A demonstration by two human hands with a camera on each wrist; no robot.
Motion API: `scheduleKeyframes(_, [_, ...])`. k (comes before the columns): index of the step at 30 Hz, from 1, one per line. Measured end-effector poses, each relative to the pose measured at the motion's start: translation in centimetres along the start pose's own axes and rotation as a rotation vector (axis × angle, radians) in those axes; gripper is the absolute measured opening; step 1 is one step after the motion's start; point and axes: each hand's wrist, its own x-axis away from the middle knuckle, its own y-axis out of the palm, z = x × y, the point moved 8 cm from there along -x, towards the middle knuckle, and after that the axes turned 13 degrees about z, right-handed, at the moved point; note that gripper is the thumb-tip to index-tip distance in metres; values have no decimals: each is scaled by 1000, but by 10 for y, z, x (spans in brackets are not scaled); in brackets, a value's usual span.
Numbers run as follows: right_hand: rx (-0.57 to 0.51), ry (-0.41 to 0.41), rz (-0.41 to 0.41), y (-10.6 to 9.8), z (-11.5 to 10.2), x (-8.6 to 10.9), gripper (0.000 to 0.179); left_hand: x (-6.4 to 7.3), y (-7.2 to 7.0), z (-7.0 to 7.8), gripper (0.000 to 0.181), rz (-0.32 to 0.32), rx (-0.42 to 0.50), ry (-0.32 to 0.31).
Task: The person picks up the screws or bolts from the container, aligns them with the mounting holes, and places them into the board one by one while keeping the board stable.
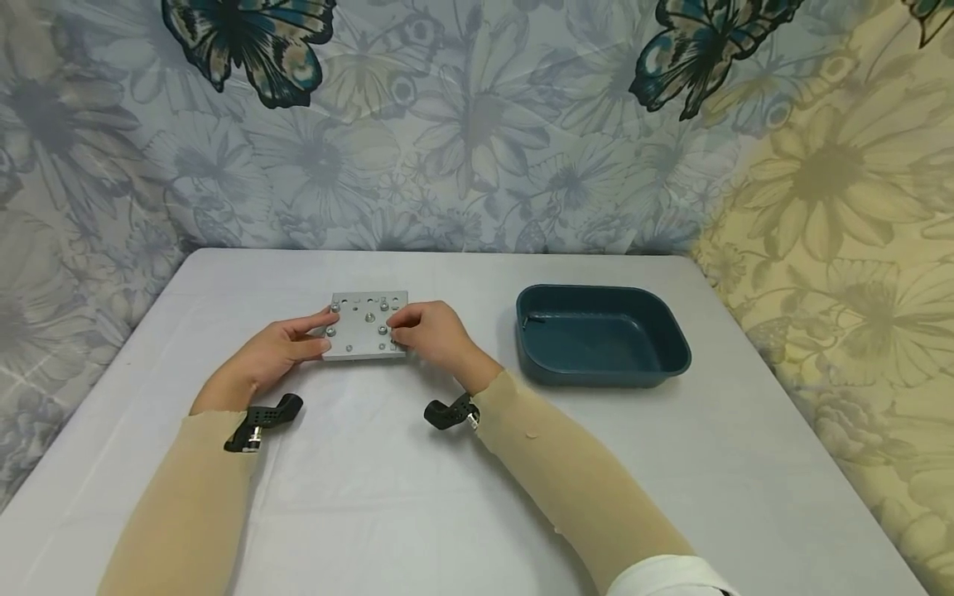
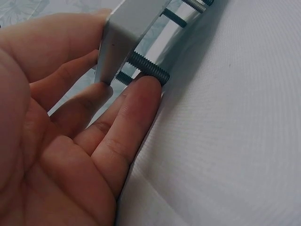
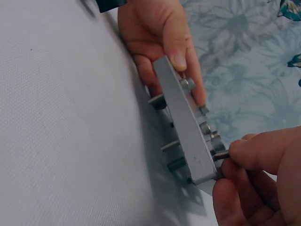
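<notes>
My left hand [image 1: 270, 356] grips a grey metal plate [image 1: 359, 338] by its left edge, the thumb on top and other fingers underneath. Several screws stand in holes across the plate, their heads on the upper face. Below the plate, threaded shanks [image 2: 148, 66] stick out, and a left fingertip lies against one. At the plate's right side, my right hand [image 1: 440, 338] pinches a small screw [image 3: 221, 154] between thumb and index finger. Part of its thread shows between the fingertips and the upper face. The plate is held raised over the white cloth.
A dark teal plastic bin [image 1: 604, 377] stands right of the plate, with a small dark piece [image 1: 533, 319] by its left inner wall. White cloth [image 1: 358, 497] covers the table. Behind the table hangs a flower-and-butterfly patterned curtain [image 1: 477, 165]. Black camera mounts [image 1: 447, 412] sit at both wrists.
</notes>
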Motion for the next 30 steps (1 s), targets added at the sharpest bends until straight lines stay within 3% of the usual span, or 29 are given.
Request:
scheduleKeyframes(13, [53, -96, -5, -4, -17, -4, 9, -2, -8, 12, 62, 16, -12, 45])
scheduleKeyframes(19, [-113, -11, 42, -21, -11, 14, 15, 10, 0, 2, 61, 6, -21, 47])
scheduleKeyframes(23, [-272, 42, 104, -57, -5, 29, 17, 14, 8, -4, 61, -11, -13, 41])
scheduleKeyframes(30, [-470, 84, 224, -155, 7, 39, 27, 11, 3, 0, 62, 12, -36, 55])
